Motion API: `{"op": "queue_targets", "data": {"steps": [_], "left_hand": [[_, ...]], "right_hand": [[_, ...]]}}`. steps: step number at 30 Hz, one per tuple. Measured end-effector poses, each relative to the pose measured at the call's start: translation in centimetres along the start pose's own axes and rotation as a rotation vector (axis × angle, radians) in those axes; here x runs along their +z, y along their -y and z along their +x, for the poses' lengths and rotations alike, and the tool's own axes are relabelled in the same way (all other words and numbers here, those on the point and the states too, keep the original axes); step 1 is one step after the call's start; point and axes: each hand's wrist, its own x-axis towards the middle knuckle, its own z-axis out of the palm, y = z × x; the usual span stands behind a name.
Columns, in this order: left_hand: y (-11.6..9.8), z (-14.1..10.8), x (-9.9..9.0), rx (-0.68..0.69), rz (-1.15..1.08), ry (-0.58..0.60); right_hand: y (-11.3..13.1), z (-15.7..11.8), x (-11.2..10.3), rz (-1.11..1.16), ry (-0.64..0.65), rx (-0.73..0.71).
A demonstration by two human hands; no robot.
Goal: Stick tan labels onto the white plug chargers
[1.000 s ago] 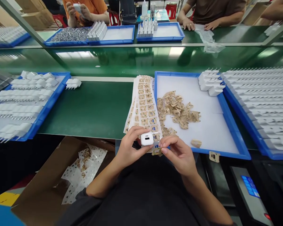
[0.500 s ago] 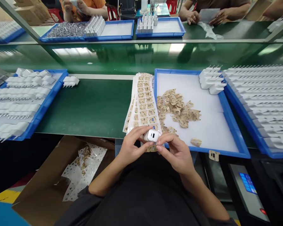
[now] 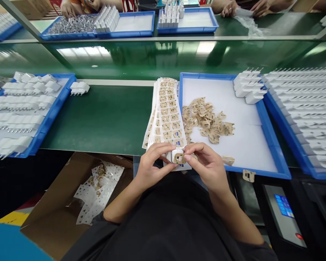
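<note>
Between thumb and fingers, my left hand holds a white charger, its port face toward me. My right hand pinches a tan sticker that lies over that face. Just beyond the hands is a fanned stack of white sheets with rows of tan stickers. To its right, a blue-rimmed tray holds a pile of loose tan pieces and a few white chargers at its back right corner.
Trays of white chargers stand at the left and far right. A small charger group sits on the green table. Below is a cardboard box with used sheets. Another person's hands work across the table.
A tan sticker now covers the charger's face, which was bare before. My right hand has shifted slightly right and up. The whole view has tilted down a little.
</note>
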Motion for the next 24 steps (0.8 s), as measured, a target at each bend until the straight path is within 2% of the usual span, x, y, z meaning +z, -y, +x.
{"op": "queue_targets", "data": {"steps": [16,24], "left_hand": [[-0.03,-0.13,-0.3,-0.007,0.014,0.03],[-0.01,-0.2,-0.38,0.006,0.051,0.035]], "right_hand": [[0.11,0.16,0.24,-0.029,0.011,-0.019],[0.3,0.16,0.63,-0.124,-0.032,-0.026]]}}
